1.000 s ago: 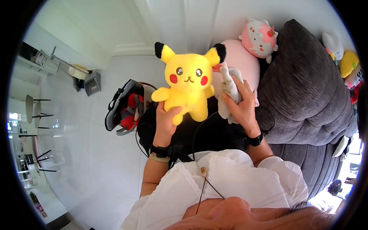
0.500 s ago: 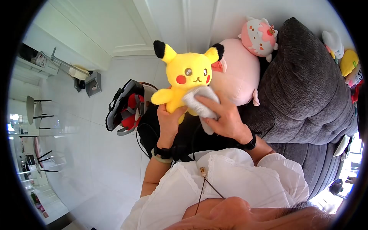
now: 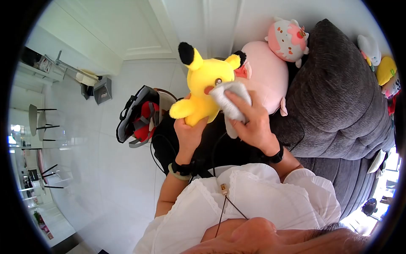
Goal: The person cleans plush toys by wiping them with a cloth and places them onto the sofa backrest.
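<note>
A yellow Pikachu plush toy (image 3: 203,93) with black-tipped ears and red cheeks is held up in front of me, turned partly to the right. My left hand (image 3: 189,133) grips it from below, near its lower body and arm. In my right hand (image 3: 256,125) is a light grey-white cloth (image 3: 232,99), bunched under the fingers. The cloth presses against the plush's lower face and front, hiding its mouth and one eye. A loose end of the cloth hangs below my right thumb.
Right of the plush sit a large pink pig plush (image 3: 266,76) and a small pink-and-white plush (image 3: 288,40). A dark grey sofa cushion (image 3: 338,93) stands beside them. On the floor at left lies a black, grey and red bag (image 3: 141,116). Thin dark cables run near my lap.
The plush has turned to the right and tilted. My right hand and the cloth have moved up from its chest to its face. My left hand keeps its hold.
</note>
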